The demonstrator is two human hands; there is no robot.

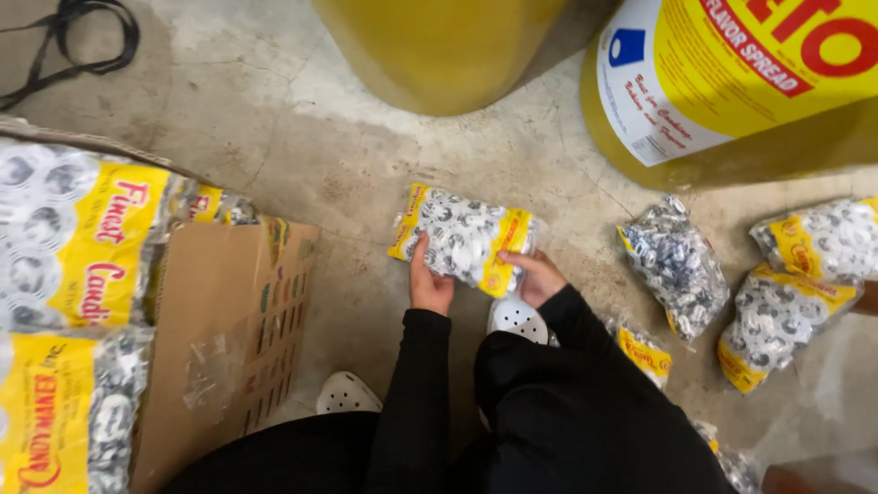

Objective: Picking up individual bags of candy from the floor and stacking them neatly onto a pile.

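Note:
I hold a clear bag of black-and-white wrapped candies with yellow ends [465,236] just above the concrete floor. My left hand [427,284] grips its lower left edge from beneath. My right hand [537,275] grips its lower right yellow end. Both arms wear black sleeves. On the floor to the right lie more of the same bags: one [676,265] nearest, another [776,320] further right, and one [820,238] behind it.
An open cardboard box [229,329] stands at the left with large candy bags [73,238] stacked on it. Two big yellow tubs [439,55] [732,82] stand at the back. My white perforated shoes [346,393] rest on the floor. A black strap [82,41] lies at top left.

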